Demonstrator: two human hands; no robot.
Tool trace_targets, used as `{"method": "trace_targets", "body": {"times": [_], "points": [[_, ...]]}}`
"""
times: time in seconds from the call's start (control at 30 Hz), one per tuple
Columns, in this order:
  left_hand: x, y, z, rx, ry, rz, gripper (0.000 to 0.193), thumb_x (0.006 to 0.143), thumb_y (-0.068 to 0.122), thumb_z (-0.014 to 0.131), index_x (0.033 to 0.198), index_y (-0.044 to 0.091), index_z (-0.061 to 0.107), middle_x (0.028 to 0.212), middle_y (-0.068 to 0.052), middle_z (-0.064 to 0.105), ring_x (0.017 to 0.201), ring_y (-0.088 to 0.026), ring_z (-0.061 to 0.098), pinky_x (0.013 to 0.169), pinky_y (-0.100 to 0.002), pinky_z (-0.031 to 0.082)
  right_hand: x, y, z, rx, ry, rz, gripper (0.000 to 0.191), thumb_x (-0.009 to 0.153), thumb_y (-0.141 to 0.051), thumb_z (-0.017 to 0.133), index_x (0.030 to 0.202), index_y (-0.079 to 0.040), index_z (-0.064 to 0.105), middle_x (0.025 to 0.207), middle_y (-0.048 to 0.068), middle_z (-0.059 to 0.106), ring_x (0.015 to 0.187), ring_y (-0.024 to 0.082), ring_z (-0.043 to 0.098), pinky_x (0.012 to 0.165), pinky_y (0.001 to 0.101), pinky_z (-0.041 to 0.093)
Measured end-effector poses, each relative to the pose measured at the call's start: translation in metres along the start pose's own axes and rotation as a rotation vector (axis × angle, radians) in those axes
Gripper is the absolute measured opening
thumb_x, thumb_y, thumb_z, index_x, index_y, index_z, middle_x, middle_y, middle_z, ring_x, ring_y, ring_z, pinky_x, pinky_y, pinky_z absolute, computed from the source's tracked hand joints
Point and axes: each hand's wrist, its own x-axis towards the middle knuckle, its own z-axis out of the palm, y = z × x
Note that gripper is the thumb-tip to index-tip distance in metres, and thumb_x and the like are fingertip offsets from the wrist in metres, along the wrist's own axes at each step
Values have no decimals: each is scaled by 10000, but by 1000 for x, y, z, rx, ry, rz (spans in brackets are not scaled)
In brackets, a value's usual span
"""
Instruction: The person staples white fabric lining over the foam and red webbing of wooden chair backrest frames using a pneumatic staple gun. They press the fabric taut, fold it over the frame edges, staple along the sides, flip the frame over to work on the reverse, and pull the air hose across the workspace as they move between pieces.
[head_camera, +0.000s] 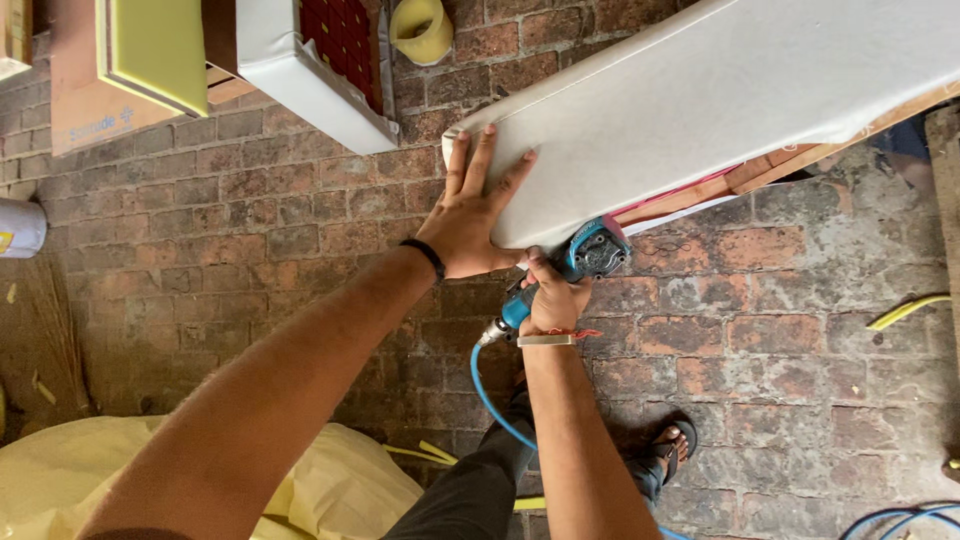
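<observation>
A long upholstered panel (720, 90) covered in off-white fabric slants across the upper right, its wooden frame (760, 175) showing along the lower edge. My left hand (470, 215) lies flat on the panel's near end, fingers spread, a black band on the wrist. My right hand (552, 300) grips a blue pneumatic staple gun (590, 252) whose head sits against the panel's lower edge near that corner. A blue air hose (490, 390) runs down from the gun's handle.
The floor is brick. Yellow foam sheeting (330, 490) lies at the bottom left. A white cushion with a red tufted face (320, 60), a green-faced board (150, 50) and a yellow tape roll (420, 28) lie at the top. My sandalled foot (672, 445) stands below.
</observation>
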Motion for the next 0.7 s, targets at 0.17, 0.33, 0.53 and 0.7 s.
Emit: {"method": "trace_targets", "body": {"times": [0.17,0.33,0.53,0.7], "points": [[2,4,5,142,79,35,1236,710,507,897,1628,353,84,1643,-260,-156,1456,-596,-172,1131,-707,306,12,9,-9,-30,-80,-75,177,756,27,811,873,28,679,751,98,695,550,159,594,501,291,489],[5,3,6,208,67,36,1221,754,518,871,1631,322,45,1617,-284,-175,1424,-618,-181,1117,-733,288,-23,-19,-62,-260,-169,1,169,785,35,777,871,9,634,780,71,664,546,146,574,475,282,453],[3,4,3,182,-46,-6,1183,818,451,836,1636,343,-12,1632,-241,-243,1438,-605,-214,1109,-710,309,-74,-8,-85,-99,-253,-4,157,836,58,737,953,50,633,830,93,674,601,174,585,528,343,488],[0,8,2,186,-61,4,1207,807,425,844,1631,342,-35,1625,-238,-261,1429,-597,-243,1140,-693,303,-74,0,-66,32,-271,143,340,798,40,678,1136,12,666,692,61,577,543,161,532,536,340,475]]}}
